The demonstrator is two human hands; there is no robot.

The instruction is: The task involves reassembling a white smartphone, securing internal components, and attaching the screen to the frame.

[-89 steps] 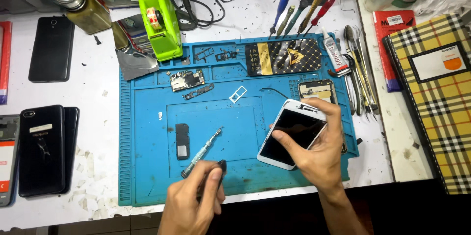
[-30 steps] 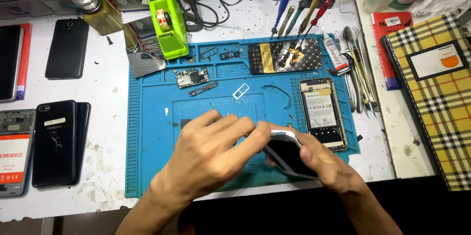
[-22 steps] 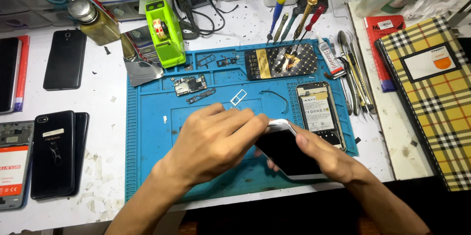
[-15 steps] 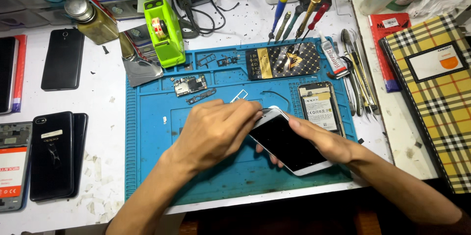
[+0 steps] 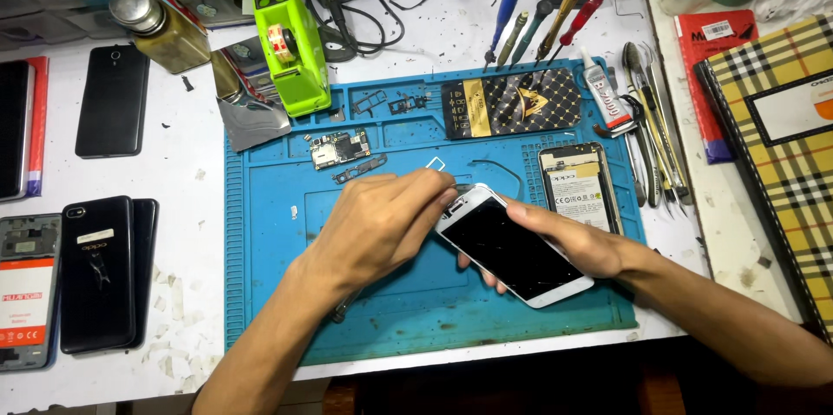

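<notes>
A person's right hand [image 5: 577,246] grips a white-framed, black-screened smartphone [image 5: 514,246] just above the blue silicone repair mat [image 5: 260,233], while the left hand [image 5: 382,224] pinches a thin tool at the phone's top edge, apparently prying the cracked screen; steady leverage seems called for next. Beyond the mat's far edge stand screwdrivers [image 5: 542,20] and a green tape dispenser [image 5: 291,51].
</notes>
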